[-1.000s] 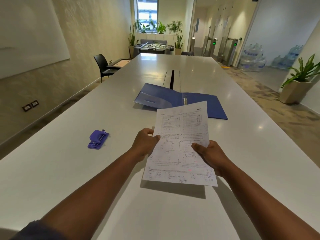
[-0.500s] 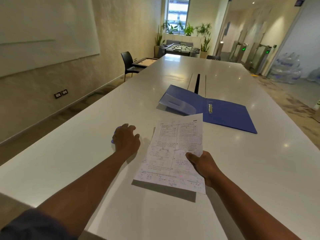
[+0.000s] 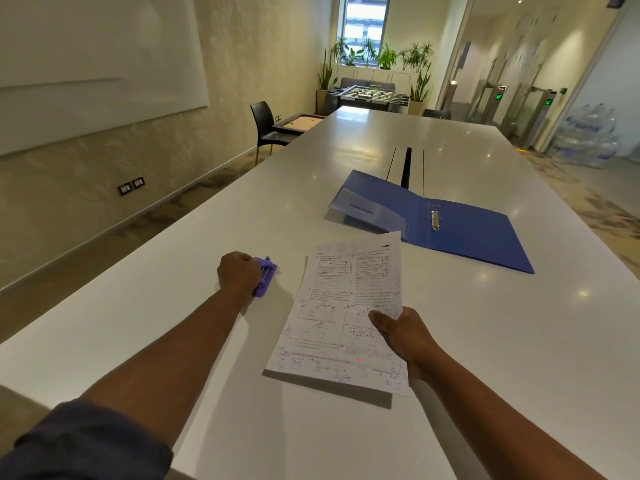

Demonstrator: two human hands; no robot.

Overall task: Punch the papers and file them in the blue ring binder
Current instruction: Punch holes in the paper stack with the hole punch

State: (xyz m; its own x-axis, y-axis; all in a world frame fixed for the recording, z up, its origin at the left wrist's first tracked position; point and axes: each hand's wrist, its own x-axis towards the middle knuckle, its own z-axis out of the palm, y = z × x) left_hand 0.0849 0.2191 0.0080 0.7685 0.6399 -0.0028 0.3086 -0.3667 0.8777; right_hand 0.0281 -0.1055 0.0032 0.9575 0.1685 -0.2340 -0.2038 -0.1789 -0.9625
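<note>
A black chair (image 3: 265, 128) stands beside the long white table (image 3: 485, 341).

I can't read any text: the print and handwriting on the papers (image 3: 346, 306), centre of frame, is too blurred

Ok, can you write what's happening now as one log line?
left hand: grips purple hole punch | right hand: holds papers | blue ring binder: open on table
</note>
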